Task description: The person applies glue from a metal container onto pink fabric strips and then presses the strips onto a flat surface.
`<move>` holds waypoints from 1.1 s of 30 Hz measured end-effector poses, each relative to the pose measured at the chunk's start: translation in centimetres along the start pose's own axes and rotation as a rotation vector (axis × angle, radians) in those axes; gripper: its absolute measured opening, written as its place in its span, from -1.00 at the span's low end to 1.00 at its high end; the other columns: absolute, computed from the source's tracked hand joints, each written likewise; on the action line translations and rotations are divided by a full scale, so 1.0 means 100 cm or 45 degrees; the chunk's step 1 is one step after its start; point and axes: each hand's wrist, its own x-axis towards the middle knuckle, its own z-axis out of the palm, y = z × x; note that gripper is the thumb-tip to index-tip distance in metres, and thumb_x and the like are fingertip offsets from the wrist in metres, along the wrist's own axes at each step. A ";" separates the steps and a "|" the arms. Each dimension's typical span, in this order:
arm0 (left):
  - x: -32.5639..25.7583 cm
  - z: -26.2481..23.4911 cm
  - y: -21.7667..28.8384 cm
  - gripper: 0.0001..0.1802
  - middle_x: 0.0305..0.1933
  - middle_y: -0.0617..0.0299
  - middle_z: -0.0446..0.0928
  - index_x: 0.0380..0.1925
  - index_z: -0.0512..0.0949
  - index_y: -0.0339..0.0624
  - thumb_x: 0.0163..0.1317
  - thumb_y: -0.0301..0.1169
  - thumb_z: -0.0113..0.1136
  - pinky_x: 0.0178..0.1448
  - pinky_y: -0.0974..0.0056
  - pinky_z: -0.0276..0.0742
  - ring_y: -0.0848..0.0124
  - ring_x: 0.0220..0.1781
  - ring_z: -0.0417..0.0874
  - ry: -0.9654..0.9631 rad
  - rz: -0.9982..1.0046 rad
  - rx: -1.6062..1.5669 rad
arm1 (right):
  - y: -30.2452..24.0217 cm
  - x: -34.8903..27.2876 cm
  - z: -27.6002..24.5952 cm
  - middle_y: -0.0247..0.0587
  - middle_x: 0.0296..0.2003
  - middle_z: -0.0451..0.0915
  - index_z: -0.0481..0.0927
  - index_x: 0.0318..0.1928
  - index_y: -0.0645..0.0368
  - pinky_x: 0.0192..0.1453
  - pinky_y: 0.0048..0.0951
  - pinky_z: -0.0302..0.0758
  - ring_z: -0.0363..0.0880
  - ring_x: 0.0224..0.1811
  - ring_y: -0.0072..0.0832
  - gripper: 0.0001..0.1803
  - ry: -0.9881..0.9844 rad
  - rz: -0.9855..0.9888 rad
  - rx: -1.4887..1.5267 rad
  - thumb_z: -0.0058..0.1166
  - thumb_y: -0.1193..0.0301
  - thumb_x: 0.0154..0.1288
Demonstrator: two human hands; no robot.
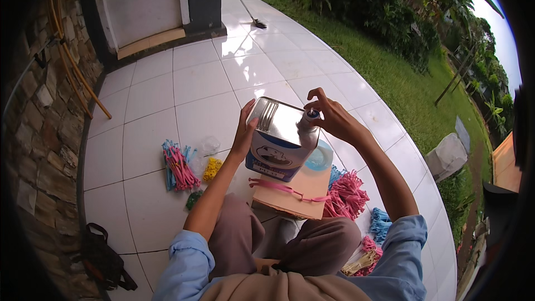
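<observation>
Fingers (247, 110) on silvery rectangular can (287, 118), blue-white label (271, 156).

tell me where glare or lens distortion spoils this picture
Head view: bright glare on the floor tiles near the broom; head view: a washed-out reflection across the metal can's top; head view: tile lines bow toward the dark rim.

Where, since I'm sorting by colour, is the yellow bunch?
Head view, left of centre: the yellow bunch lies right of the pink-and-blue bundle.
</observation>
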 end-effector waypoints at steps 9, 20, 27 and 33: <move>0.005 0.006 0.022 -0.64 0.17 0.10 0.24 -0.28 0.52 -0.26 0.17 -0.15 0.17 0.02 0.27 0.46 0.37 -0.07 0.55 0.045 0.151 0.490 | 0.032 -0.054 0.074 0.17 0.32 -0.02 -0.53 0.34 -0.07 0.42 0.07 -0.12 -0.17 0.43 -0.02 0.46 0.420 0.222 0.620 0.49 0.10 -0.27; 0.034 -0.027 0.045 -0.72 0.15 0.16 0.13 -0.47 0.52 -0.33 0.02 -0.31 0.33 -0.14 0.43 0.63 0.44 -0.16 0.56 0.117 0.094 0.320 | -0.005 0.009 0.076 0.07 0.15 0.24 -0.45 0.34 -0.10 0.44 -0.05 -0.01 0.19 0.28 -0.14 0.48 0.568 -0.029 0.848 0.55 0.32 -0.40; 0.090 -0.089 0.086 -0.51 0.11 0.23 0.07 -0.19 0.43 -0.48 -0.02 -0.34 0.37 -0.02 0.41 0.60 0.43 -0.22 0.61 0.088 0.186 0.378 | -0.011 0.113 0.066 0.10 0.17 0.22 -0.53 0.33 -0.12 0.45 -0.01 -0.11 0.14 0.31 -0.10 0.50 0.528 -0.273 0.768 0.53 0.31 -0.37; 0.117 -0.152 -0.047 -0.74 0.12 0.24 0.07 -0.44 0.48 -0.26 -0.11 -0.46 0.37 0.05 0.35 0.48 0.48 -0.17 0.54 0.149 0.065 0.502 | 0.042 0.161 0.186 0.04 0.21 0.16 -0.54 0.34 -0.07 0.41 -0.05 0.05 0.10 0.32 -0.12 0.52 0.435 -0.079 0.879 0.51 0.43 -0.40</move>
